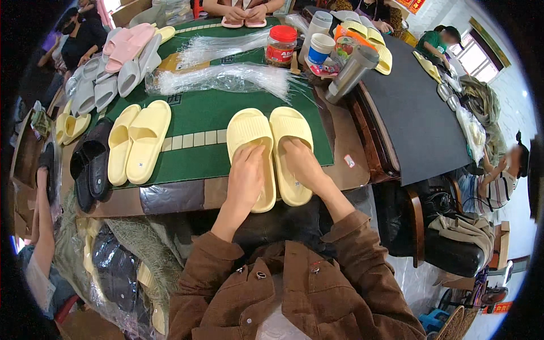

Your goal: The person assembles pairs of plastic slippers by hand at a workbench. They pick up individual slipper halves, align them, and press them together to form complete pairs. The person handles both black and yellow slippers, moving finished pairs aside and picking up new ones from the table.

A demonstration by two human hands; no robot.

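A pair of pale yellow slide slippers lies side by side at the table's front edge, toes pointing away from me. My left hand (248,173) reaches into the left slide slipper (264,199), fingers bent against the inner side of its ribbed strap. Inside the right slide slipper (297,195), my right hand (300,161) grips at the strap, its fingertips hidden beneath it. Both hands look closed. To the left rests another yellow pair of slippers (148,136), beside a black pair (96,158).
Bundles of clear plastic strips (226,79) lie across the green mat (198,102). A red-lidded jar (280,45), a steel tumbler (354,71) and a white-blue cup (320,48) stand behind. Grey and pink slippers (127,48) are heaped at left. Other people work around.
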